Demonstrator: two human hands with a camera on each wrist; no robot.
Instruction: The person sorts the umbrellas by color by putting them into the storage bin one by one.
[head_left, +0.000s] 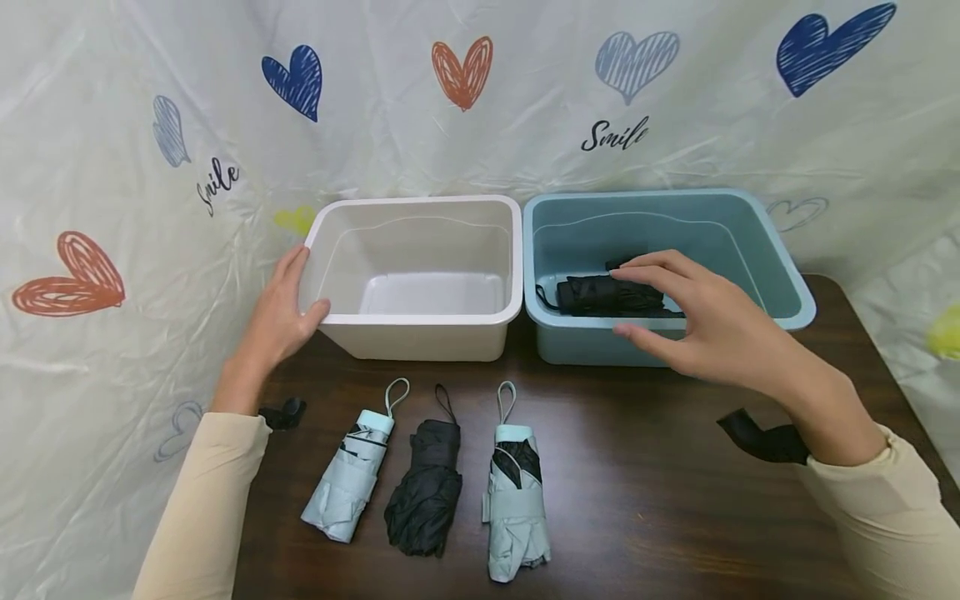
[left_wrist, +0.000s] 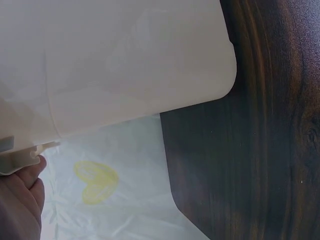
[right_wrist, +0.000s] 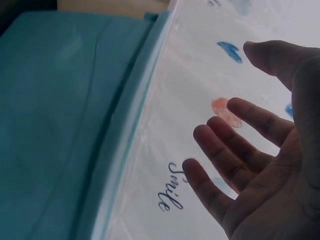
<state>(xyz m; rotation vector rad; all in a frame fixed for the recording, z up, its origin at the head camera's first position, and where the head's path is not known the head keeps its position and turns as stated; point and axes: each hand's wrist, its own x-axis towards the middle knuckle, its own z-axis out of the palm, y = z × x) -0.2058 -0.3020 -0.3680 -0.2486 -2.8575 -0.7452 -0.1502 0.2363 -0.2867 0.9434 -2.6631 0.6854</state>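
Observation:
My left hand [head_left: 281, 312] holds the left rim of a cream-white plastic bin [head_left: 420, 342], thumb at the front corner. In the left wrist view its fingertips [left_wrist: 34, 172] meet the rim. My right hand [head_left: 705, 325] hovers over the front edge of a blue plastic bin [head_left: 600, 346], fingers spread and apart from the thumb, holding nothing. Beneath it, a folded black umbrella [head_left: 600, 296] lies inside the blue bin, partly hidden by the hand. In front lie a light blue folded umbrella [head_left: 348, 479], a black folded umbrella [head_left: 426, 492] and a pale green folded umbrella [head_left: 517, 508].
Both bins stand side by side at the back of a dark wooden table [head_left: 660, 492]. Behind them hangs a white sheet [head_left: 525, 108] printed with hearts and "Smile". Black straps [head_left: 765, 437] hang at the wrists.

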